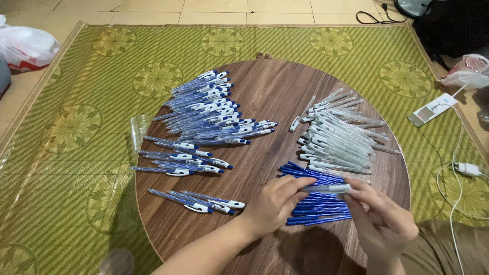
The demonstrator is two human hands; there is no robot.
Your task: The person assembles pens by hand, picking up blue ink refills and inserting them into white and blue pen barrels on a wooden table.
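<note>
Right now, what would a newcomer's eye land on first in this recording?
The heap of finished blue pens on the round wooden table's left half, facing a pile of clear pen barrels on its right. Near the front edge, the left hand and right hand hold one barrel between them, above a bundle of blue refills.

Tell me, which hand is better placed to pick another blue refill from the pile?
Probably the left hand: its fingers rest right over the blue refills, while the right hand pinches the clear pen barrel.
</note>
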